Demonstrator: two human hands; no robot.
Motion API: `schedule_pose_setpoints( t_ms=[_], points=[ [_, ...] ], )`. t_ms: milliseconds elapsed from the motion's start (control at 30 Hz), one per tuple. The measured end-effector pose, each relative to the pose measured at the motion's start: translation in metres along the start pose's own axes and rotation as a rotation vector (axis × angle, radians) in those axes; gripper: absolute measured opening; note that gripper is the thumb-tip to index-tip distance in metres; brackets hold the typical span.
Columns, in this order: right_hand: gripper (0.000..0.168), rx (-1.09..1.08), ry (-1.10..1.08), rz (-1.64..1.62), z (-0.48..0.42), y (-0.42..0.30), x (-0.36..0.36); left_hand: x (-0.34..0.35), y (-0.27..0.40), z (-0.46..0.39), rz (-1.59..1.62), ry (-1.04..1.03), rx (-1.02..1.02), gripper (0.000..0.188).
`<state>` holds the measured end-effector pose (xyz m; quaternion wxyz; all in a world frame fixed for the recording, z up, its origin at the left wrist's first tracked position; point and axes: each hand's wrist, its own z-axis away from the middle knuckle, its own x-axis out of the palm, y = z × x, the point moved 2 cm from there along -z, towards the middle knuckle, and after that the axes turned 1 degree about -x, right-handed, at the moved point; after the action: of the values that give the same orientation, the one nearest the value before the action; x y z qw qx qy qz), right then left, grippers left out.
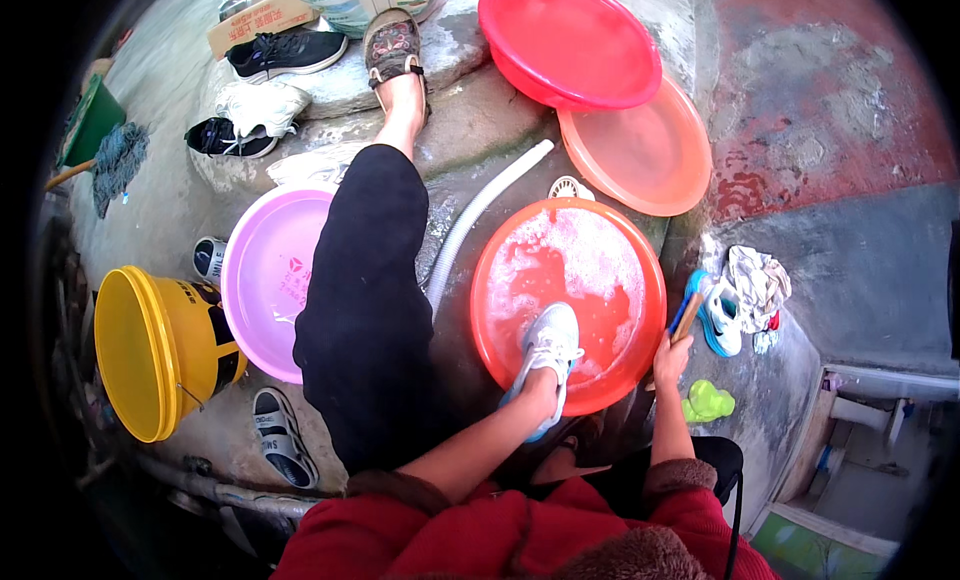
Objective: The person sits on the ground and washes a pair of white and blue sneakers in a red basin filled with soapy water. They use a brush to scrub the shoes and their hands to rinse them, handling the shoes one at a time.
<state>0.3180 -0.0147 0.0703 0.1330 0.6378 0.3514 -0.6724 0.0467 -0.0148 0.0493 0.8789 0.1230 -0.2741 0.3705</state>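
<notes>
A white lace-up shoe (553, 336) with a blue sole is tilted over the near left rim of a red plastic basin (655, 280) of sudsy water. My left hand (545, 388) is inside the shoe's opening, its fingers hidden. Beside the basin's right rim, my right hand (670, 361) grips a wooden-handled brush (686, 319) with a blue part along it. Just beyond that brush stands another white and blue shoe (721, 321), next to a crumpled pale cloth (757, 283). A light green object (709, 401) lies on the ground to the right of my right hand.
A pink basin (247, 280) and a yellow bucket (135, 355) stand at the left, with a slide sandal (283, 437) below. A white corrugated hose (487, 205) runs beside my leg. Farther off are a bright red basin (574, 43), an orange basin (645, 148) and a black shoe (289, 53).
</notes>
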Motion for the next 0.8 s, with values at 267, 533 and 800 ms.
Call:
schedule_pose_setpoints(
  t_ms=[267, 533, 800],
  points=[
    [0.059, 0.272, -0.124, 0.060, 0.039, 0.035, 0.034, 0.000, 0.024, -0.012, 0.052, -0.003, 0.077, 0.031],
    [0.053, 0.375, -0.215, -0.148, 0.104, 0.013, 0.030, 0.009, 0.053, -0.015, 0.085, -0.056, 0.117, 0.025],
    [0.038, 0.549, -0.270, -0.668, 0.213, -0.013, 0.076, 0.018, 0.063, -0.010, -0.018, -0.184, 0.165, 0.024]
  ],
)
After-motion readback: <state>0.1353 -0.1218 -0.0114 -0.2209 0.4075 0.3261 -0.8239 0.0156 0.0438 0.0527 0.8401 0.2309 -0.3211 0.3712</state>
